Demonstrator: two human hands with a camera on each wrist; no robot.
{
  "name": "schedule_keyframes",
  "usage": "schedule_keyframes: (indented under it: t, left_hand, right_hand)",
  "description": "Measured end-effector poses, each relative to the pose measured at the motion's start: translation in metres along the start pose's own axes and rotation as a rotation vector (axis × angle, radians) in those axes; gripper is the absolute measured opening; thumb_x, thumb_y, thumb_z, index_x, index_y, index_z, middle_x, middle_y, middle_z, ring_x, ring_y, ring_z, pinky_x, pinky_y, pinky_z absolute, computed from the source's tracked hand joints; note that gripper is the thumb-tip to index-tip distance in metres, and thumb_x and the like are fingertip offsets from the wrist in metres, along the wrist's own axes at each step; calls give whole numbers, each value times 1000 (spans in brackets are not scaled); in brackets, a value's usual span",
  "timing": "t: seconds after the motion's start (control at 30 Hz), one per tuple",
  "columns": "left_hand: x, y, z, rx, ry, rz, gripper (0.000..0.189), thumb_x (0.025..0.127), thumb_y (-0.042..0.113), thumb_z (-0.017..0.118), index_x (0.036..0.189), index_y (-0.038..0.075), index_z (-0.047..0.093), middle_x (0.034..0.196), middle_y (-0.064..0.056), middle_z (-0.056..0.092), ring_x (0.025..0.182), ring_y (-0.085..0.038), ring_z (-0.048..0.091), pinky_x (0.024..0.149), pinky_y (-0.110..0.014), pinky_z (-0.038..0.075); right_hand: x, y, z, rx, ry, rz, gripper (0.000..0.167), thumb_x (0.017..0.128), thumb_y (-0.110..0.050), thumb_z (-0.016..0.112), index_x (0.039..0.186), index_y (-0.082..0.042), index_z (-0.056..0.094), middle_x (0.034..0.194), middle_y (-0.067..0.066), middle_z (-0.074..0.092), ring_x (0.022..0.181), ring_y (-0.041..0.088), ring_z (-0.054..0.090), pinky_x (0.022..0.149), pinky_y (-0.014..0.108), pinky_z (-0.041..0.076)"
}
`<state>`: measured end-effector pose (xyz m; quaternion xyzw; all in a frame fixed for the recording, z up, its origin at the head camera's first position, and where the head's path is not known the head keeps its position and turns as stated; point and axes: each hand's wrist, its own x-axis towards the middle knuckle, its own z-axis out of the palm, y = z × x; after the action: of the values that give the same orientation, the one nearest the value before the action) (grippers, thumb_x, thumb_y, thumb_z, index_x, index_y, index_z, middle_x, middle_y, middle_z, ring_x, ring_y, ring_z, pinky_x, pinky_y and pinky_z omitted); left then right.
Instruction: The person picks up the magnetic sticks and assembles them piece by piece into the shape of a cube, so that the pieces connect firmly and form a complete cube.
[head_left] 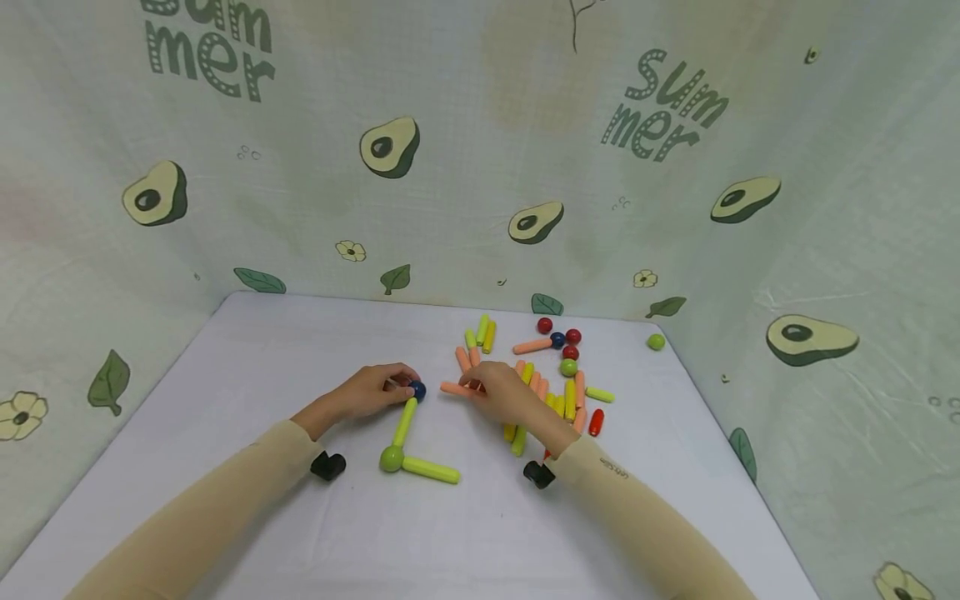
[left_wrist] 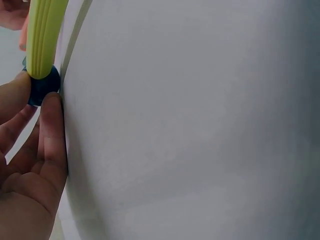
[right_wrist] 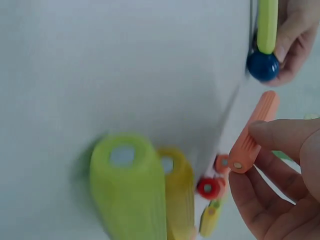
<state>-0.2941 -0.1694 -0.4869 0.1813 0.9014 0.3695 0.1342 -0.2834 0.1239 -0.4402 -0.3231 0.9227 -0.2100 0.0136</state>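
Observation:
Between thumb and fingers, my left hand [head_left: 378, 390] pinches a dark blue ball [head_left: 417, 390] on the white table. The ball sits at the far end of a yellow-green stick [head_left: 405, 422]. At that stick's near end is a green ball [head_left: 392, 458], from which a second yellow-green stick [head_left: 431, 470] runs to the right. My right hand [head_left: 498, 392] holds an orange stick [right_wrist: 254, 132] by thumb and fingertips; its free end points toward the blue ball, a short gap away. A light metal disc shows in the orange stick's end in the right wrist view.
Loose orange, yellow and green sticks [head_left: 570, 400] lie under and beyond the right hand. Farther back are red balls [head_left: 545, 325], another blue ball [head_left: 557, 340] touching an orange stick [head_left: 532, 346], and a lone green ball [head_left: 656, 342] near the right edge. A printed cloth [head_left: 465, 192] hangs behind.

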Motion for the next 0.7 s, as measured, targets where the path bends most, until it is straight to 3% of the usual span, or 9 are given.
schedule_keyframes:
  t: [0.27,0.7]
  left_hand:
    - [-1,1,1,-23,-6,9,27,108,36,65,131,22,68,128,-2,69,107,-17,65,102,-48,53]
    - [-3,2,0,-32,-6,6,26,108,35,64,131,23,67,129,-2,69,107,-17,65,101,-48,53]
  right_hand:
    - [8,-10,18,25,-27,-1,20,101,-7,72,120,-11,78,107,4,75,90,16,64,86,29,56]
    - [9,-17,21,39,-55,45,22,102,-7,71,123,-9,77,115,5,76,94,19,61,87,30,54]
